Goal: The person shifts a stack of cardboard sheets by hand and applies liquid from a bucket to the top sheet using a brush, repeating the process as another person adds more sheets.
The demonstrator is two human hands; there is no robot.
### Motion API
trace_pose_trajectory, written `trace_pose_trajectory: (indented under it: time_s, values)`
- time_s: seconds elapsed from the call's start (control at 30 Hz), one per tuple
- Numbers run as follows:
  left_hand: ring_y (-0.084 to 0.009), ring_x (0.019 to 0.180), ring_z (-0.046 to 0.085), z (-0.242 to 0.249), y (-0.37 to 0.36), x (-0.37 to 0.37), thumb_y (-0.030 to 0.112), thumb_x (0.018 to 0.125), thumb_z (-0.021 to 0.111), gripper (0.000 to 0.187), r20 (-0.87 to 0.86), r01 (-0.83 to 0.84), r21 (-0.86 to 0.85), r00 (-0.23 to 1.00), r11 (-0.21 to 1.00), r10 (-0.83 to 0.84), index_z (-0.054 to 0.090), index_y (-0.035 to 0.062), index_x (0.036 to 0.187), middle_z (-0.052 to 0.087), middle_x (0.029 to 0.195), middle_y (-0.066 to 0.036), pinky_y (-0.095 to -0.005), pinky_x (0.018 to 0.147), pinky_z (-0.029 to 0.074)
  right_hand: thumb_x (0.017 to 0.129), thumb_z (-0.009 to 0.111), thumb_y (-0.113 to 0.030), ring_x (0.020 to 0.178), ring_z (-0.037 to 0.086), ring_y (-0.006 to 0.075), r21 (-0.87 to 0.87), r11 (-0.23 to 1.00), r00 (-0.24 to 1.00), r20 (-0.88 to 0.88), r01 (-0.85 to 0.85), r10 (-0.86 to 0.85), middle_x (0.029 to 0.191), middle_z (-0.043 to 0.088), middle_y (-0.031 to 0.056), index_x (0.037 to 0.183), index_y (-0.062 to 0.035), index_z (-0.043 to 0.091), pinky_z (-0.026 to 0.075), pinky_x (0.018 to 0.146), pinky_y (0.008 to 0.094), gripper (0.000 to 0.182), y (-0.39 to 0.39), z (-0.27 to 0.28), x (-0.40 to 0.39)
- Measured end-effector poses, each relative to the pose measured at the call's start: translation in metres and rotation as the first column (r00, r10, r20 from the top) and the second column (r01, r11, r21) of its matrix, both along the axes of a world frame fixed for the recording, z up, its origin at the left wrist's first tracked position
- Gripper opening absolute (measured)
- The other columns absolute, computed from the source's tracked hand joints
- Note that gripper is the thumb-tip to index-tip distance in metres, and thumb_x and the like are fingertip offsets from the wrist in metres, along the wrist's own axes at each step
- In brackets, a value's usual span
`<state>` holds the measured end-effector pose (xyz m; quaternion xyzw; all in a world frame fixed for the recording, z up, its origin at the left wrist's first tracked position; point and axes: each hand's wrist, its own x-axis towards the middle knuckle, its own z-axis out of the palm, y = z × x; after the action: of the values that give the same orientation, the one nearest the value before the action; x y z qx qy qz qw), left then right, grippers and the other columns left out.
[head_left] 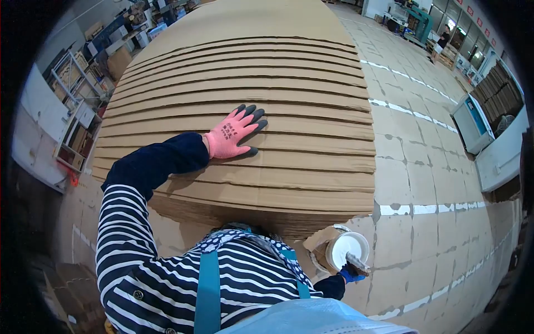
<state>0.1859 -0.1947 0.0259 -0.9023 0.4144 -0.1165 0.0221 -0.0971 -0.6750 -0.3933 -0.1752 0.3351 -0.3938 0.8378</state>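
Observation:
My left hand, in a pink glove with dark grey fingertips, lies flat with fingers spread on a stack of cardboard sheets. The upper sheets overlap like steps, each leaving a narrow strip of its edge bare. Low on the right, my right hand wears a blue and dark glove and is closed round what looks like a brush, smeared whitish. The brush reaches over the rim of a white bucket, which holds a white substance. Its tip is hard to make out.
A brown cardboard piece is beside the bucket. Tiled floor with white lines runs along the right. A white and blue machine stands farther right, and a metal rack at the left. Another person is far back.

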Motion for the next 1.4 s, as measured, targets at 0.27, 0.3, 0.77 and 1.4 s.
trace_pose_trajectory:
  time_s: [0.27, 0.3, 0.77, 1.4]
  values:
    - [-0.0367, 0.108, 0.032, -0.004, 0.003, 0.002, 0.033, 0.066, 0.056, 0.062, 0.033, -0.004, 0.032, 0.999, 0.999, 0.003, 0.036, 0.0038, 0.117, 0.035, 0.116, -0.019, -0.0434, 0.096, 0.020, 0.070, 0.037, -0.049, 0.081, 0.050, 0.0392, 0.129, 0.991, 0.998, 0.038, 0.040, -0.045, 0.090, 0.051, 0.0213, 0.097, -0.0006, 0.046, 0.034, 0.077, 0.0558, 0.056, 0.011, 0.010, 0.000]
    - [-0.0367, 0.108, 0.032, -0.004, 0.003, 0.002, 0.033, 0.066, 0.056, 0.062, 0.032, -0.006, 0.033, 0.999, 0.999, 0.005, 0.036, 0.0038, 0.117, 0.035, 0.116, -0.019, -0.0434, 0.096, 0.020, 0.070, 0.037, -0.049, 0.081, 0.050, 0.0392, 0.130, 0.991, 0.998, 0.037, 0.037, -0.042, 0.090, 0.051, 0.0213, 0.097, -0.0006, 0.046, 0.034, 0.077, 0.0558, 0.056, 0.008, 0.003, -0.002]
    - [-0.0368, 0.114, 0.026, -0.002, 0.003, 0.000, 0.032, 0.065, 0.058, 0.068, -0.004, -0.007, 0.005, 1.000, 1.000, 0.007, 0.031, 0.0058, 0.122, 0.026, 0.126, -0.019, -0.0445, 0.097, 0.017, 0.070, 0.048, -0.052, 0.078, 0.052, 0.0265, 0.186, 0.958, 0.938, -0.311, 0.218, -0.153, 0.091, 0.054, 0.0121, 0.102, -0.0056, 0.051, 0.041, 0.072, 0.0355, 0.056, 0.007, -0.012, -0.019]
    - [-0.0327, 0.110, 0.033, 0.041, 0.136, 0.004, 0.035, 0.067, 0.056, 0.063, 0.288, 0.233, -0.290, 0.946, 0.928, -0.148, 0.035, 0.0049, 0.118, 0.037, 0.117, -0.017, -0.0431, 0.096, 0.020, 0.083, 0.043, -0.016, 0.087, 0.044, 0.0208, -0.720, 0.651, 0.870, -0.458, -0.240, -0.186, 0.108, 0.045, 0.0116, 0.111, 0.0003, 0.044, 0.037, 0.074, 0.0329, 0.033, 0.167, 0.211, -0.042]
